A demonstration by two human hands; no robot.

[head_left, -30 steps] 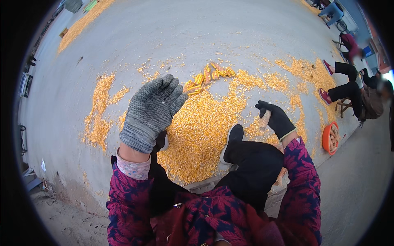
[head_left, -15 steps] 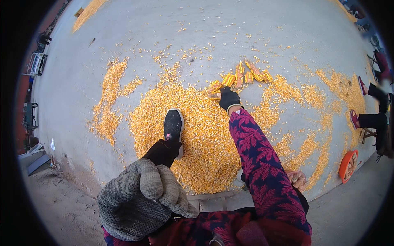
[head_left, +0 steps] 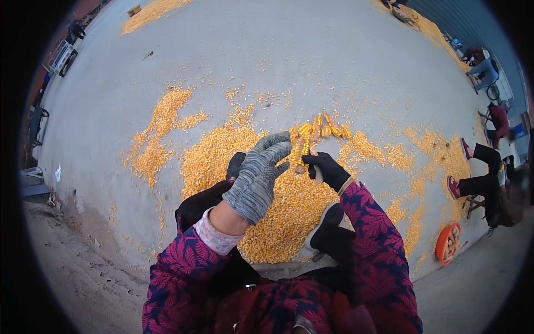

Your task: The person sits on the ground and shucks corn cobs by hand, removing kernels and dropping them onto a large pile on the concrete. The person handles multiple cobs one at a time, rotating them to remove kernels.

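My left hand (head_left: 257, 181), in a grey knitted glove, is open over the heap of loose corn kernels (head_left: 281, 217), its fingers stretched toward a yellow ear of corn (head_left: 302, 152). Thumb and fingers stand apart, and the fingertips come close to that ear. In a black glove, my right hand (head_left: 329, 170) is closed around a pale corn cob just right of the ear. How much of the cob is stripped is partly hidden by the fingers. Beyond both hands lie several partly shelled ears (head_left: 327, 129) on the concrete.
My shoes (head_left: 325, 227) stand in and beside the heap. An orange tub (head_left: 448, 245) of cobs sits at the right, near a seated person's legs (head_left: 478, 173). More kernels (head_left: 161, 131) are spread at the left. Parked vehicles (head_left: 62, 57) line the far left edge.
My left hand has come up from near my lap to the ear, its fingers now extended. My right hand has drawn back toward me from the group of ears, now holding a cob.
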